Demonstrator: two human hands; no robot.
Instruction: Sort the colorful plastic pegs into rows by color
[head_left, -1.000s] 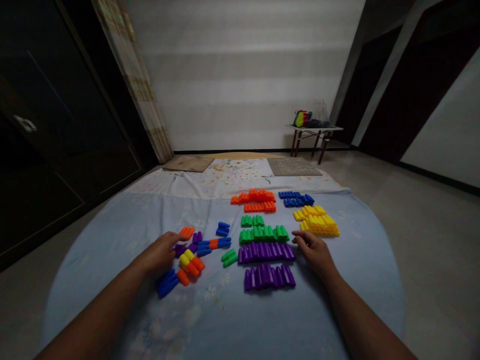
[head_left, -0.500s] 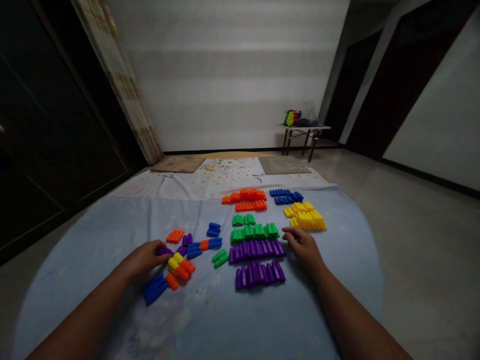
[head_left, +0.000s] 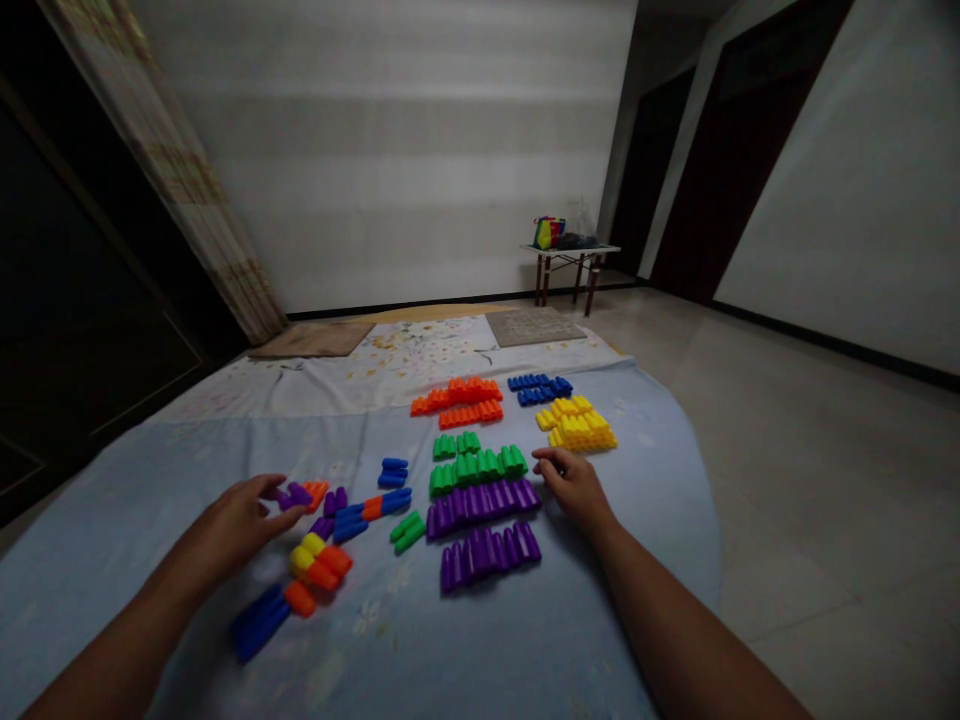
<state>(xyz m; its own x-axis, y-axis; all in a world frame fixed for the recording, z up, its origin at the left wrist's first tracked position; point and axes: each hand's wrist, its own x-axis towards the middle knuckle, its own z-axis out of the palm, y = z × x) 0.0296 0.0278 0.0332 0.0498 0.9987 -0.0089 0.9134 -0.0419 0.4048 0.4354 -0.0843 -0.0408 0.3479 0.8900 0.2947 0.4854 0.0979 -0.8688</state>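
At the left, my left hand (head_left: 244,518) has its thumb and fingers apart around a purple piece (head_left: 295,495), which lies against some orange pieces (head_left: 316,494). Whether the fingers touch it is unclear. My right hand (head_left: 574,485) has curled fingers just right of a long purple row (head_left: 484,506); anything between the fingertips is too small to make out. Green rows (head_left: 480,468) lie behind that row, and another purple row (head_left: 491,555) in front. Nearer my left hand are yellow and orange pieces (head_left: 321,562) and blue pieces (head_left: 259,622).
Orange rows (head_left: 457,399), blue rows (head_left: 540,388) and a yellow stack (head_left: 583,430) sit farther back. A green pair (head_left: 407,532) lies mid-table. Two mats (head_left: 315,340) rest at the far edge. A small table (head_left: 570,249) with bags stands by the wall.
The camera view has turned to the right. My left hand has moved back and left and opened wider; the purple piece near it is now beside the orange pieces. My right hand stays beside the purple row.
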